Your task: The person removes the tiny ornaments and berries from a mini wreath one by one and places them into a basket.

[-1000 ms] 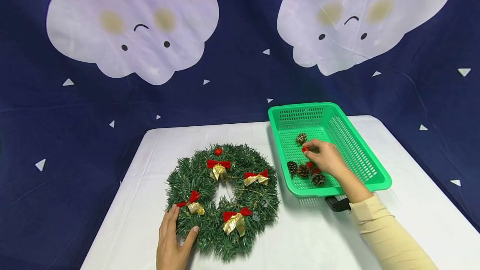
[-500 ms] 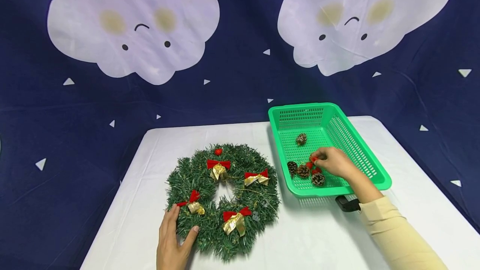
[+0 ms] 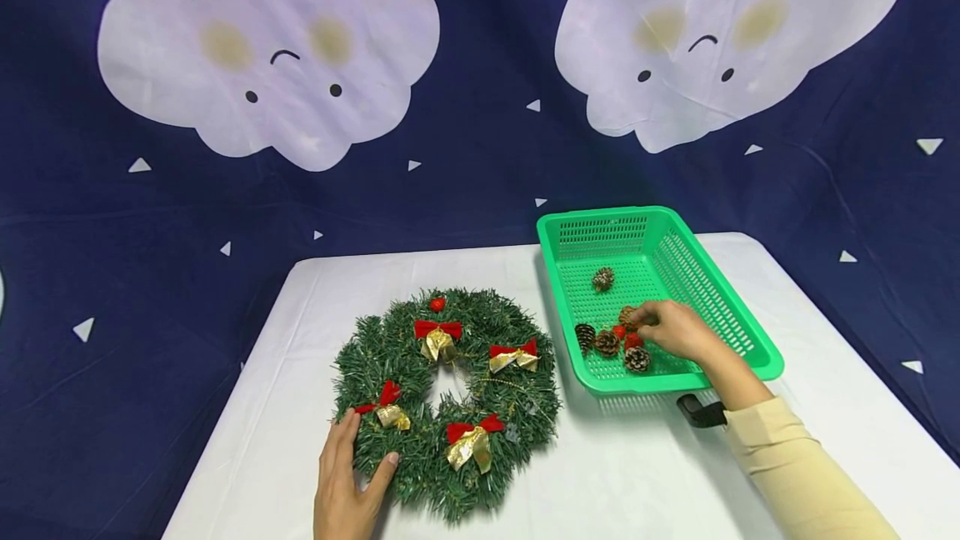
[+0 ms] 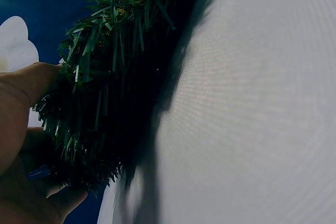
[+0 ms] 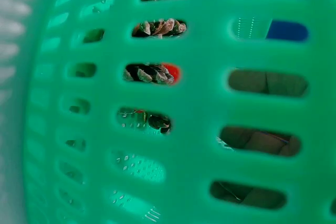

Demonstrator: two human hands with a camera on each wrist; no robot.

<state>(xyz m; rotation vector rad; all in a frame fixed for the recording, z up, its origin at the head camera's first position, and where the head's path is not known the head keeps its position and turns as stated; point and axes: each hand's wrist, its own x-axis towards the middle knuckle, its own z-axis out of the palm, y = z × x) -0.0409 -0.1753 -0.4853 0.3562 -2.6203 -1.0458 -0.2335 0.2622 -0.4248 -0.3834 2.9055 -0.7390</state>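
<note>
A green tinsel wreath (image 3: pixel 517 415) lies on the table, decorated with red and gold bows (image 3: pixel 469 444) and one small red ball (image 3: pixel 437 304) near its top. My left hand (image 3: pixel 347 473) rests against its lower left edge, fingers extended and thumb apart; the left wrist view shows the fingers along the tinsel (image 4: pixel 100 87). Inside the green basket (image 3: pixel 558 298), my right hand (image 3: pixel 671 329) has bent fingers right at a brown pine cone (image 3: pixel 627 317). Small red pieces (image 3: pixel 632 342) lie just below the fingertips. I cannot tell whether the fingers grip anything.
More pine cones (image 3: pixel 607 343) lie at the near end of the basket, and one frosted cone (image 3: pixel 602 278) sits farther back. Basket slots (image 5: pixel 268 140) fill the right wrist view. White cloth (image 3: pixel 315 298) covers the table, before a dark blue backdrop (image 3: pixel 480 190) with clouds.
My right hand has moved right and nearer within the basket. The red piece at its fingertips earlier no longer shows there, and a brown pine cone is exposed beside them. The left hand stays put.
</note>
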